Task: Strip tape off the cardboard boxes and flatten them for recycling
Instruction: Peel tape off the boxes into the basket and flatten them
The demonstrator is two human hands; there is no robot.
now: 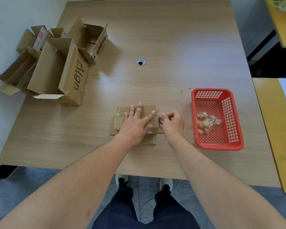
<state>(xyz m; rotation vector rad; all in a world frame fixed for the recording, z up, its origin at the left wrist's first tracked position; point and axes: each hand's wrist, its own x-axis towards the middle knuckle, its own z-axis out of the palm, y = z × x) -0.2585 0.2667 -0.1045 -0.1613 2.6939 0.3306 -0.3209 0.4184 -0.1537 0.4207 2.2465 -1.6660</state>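
Note:
A small brown cardboard box (120, 111) with clear tape (118, 115) across its top lies near the table's front edge, on flattened cardboard (151, 140). My left hand (136, 123) presses flat on the box top with fingers spread. At the box's right edge my right hand (171, 123) pinches the end of the tape strip between thumb and fingers. Part of the box top is hidden under my left hand.
Several opened cardboard boxes (59, 70) are piled at the table's (163, 38) left back corner. A red plastic basket (221, 142) holding crumpled tape balls (206, 122) stands right of my hands. A round cable hole (141, 62) sits mid-table. Yellow furniture (276, 129) borders the right side.

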